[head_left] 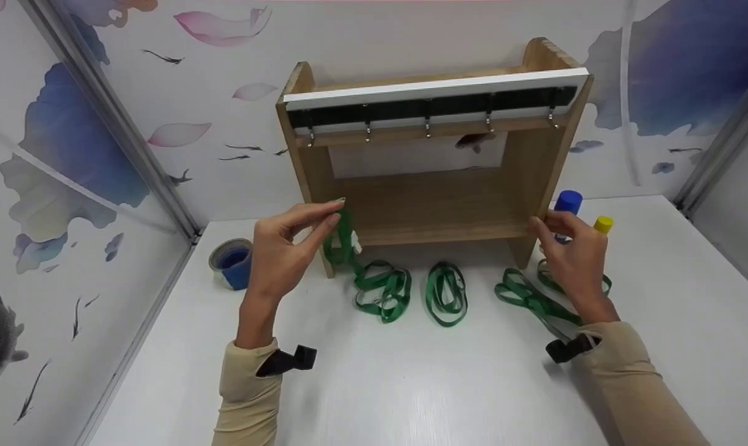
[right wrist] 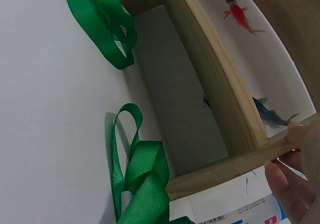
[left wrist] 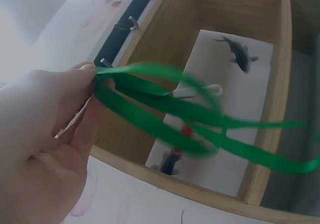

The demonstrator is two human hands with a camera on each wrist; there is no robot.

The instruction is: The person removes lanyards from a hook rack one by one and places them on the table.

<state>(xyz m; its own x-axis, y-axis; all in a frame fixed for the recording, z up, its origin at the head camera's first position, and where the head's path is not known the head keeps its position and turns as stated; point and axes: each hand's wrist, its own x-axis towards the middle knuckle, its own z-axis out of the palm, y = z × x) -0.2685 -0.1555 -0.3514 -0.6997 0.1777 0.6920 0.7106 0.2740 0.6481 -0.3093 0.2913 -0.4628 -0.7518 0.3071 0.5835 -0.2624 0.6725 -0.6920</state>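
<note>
My left hand (head_left: 278, 251) pinches a green lanyard (left wrist: 150, 124) between thumb and fingertips at the left side of a small wooden shelf (head_left: 436, 207). Its ribbon loops hang down, blurred in the left wrist view, and a white clip dangles on it. My right hand (head_left: 577, 254) grips the front edge of the shelf's right side panel (right wrist: 225, 166), thumb on one face and fingers on the other. Below the shelf's top, a black strip (head_left: 405, 110) bears a row of metal hooks (head_left: 428, 129), with nothing hanging on them.
More green lanyards lie on the white table, one coiled (head_left: 446, 292) in front of the shelf and others (head_left: 526, 290) near my right forearm. A tape roll (head_left: 219, 257) with blue stands left. Blue-capped (head_left: 569, 201) and yellow-capped (head_left: 603, 224) items stand behind my right hand.
</note>
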